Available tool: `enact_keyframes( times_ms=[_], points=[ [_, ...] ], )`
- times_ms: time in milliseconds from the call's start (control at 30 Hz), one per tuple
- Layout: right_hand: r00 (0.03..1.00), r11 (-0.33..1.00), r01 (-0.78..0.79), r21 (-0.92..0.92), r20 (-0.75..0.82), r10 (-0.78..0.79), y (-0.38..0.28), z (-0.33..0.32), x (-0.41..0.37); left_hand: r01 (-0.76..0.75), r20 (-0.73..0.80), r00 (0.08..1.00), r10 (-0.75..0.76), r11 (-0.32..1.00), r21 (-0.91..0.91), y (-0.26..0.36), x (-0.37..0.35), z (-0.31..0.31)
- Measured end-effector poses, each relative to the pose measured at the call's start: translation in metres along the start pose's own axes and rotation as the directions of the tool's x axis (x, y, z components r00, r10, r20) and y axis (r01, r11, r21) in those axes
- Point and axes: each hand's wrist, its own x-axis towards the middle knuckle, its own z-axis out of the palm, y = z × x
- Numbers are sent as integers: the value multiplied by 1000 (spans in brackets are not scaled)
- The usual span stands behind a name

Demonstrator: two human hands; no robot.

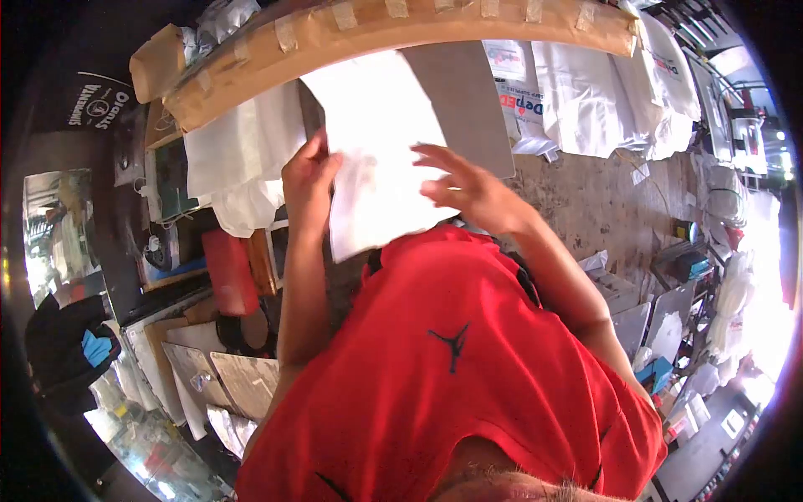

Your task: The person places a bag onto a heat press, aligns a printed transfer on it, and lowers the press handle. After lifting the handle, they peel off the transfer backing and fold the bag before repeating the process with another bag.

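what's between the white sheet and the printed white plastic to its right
A flat grey panel lies between the white sheet and the printed plastic, in the head view.

The bar (401, 27) spanned the far side, before the person. Bags hung beneath it at both ends, the left bags (247, 151) and the right bags (577, 92). Between them stood the board (473, 100), the sheet (376, 109) overlapping its left part. The box (230, 272) lay nearer than the left bags; the floor (585, 201) showed nearer than the right bags. Panels (669, 318) stood at the right, beyond the floor.
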Motion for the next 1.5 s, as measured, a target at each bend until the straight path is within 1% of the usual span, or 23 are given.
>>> enact_keyframes(
  times_ms=[67,133,167,200,233,267,367,500,533,600,633,733,800,900,967,1000,1033,1100,1233,1333,1400,1467,1500],
  points=[
    [988,986,144,-87,74,-138,-20,27,24,-12,115,993,20,998,-67,40,-21,17],
    [961,944,245,219,74,-267,-25,37,36,-11,260,965,38,994,-106,51,-33,32],
    [975,946,175,271,89,-206,-29,28,33,-33,345,938,24,999,22,54,-36,43],
    [985,941,59,334,133,-109,-35,17,30,-192,381,911,157,980,57,41,-31,56],
    [998,914,51,403,-39,-39,-30,8,30,-6,382,922,63,989,-149,30,-29,76],
    [977,881,60,469,-210,45,-20,-1,33,36,444,896,22,992,-120,14,-20,87],
    [938,790,133,599,-333,94,35,-38,57,103,442,897,-28,984,-148,-14,1,101],
    [819,957,26,289,-555,145,142,-80,89,35,334,939,-87,987,159,-34,2,56],
    [751,980,-53,191,-639,165,155,-85,92,-63,212,977,-1,953,296,-56,4,33],
    [702,961,12,277,-687,189,155,-84,91,-49,-148,975,167,807,589,-104,6,-9],
    [669,980,-48,191,-723,174,159,-87,94,-49,-181,954,239,721,691,-140,9,-38],
    [621,990,-31,140,-773,129,188,-102,116,235,-252,962,-105,786,572,-162,8,-58],
    [591,987,-56,153,-791,156,193,-110,127,238,-248,964,-98,736,634,-172,10,-53],
    [541,986,-140,-95,-841,-5,174,-107,123,241,-245,966,-85,643,727,-165,15,-39],
    [531,962,-167,-218,-842,-99,155,-101,112,235,-235,969,-82,606,760,-167,21,-34],
    [514,777,-164,-607,-726,-458,141,-90,99,240,-260,963,-67,651,720,-171,24,-34],
    [496,445,-169,-880,-466,-733,129,-78,90,242,-288,956,-52,694,678,-176,28,-35],
    [807,648,50,-760,-352,-475,134,-49,81,234,-308,951,-31,725,648,-183,39,-38],
    [889,597,-91,-797,-335,-312,149,-26,87,307,-355,924,-143,832,462,-165,43,-26],
    [921,723,-149,-674,-360,-146,167,-29,103,347,-361,910,-207,855,385,-167,41,-28],
    [950,587,-7,-810,-189,-250,152,-33,94,350,-368,908,-199,843,408,-163,39,-26],
    [934,611,34,-791,-191,-301,150,-27,77,362,-358,906,-225,850,383,-167,39,-28],
    [926,611,195,-767,-61,-372,146,-23,63,372,-359,901,-243,857,356,-169,38,-31]
  ],
)
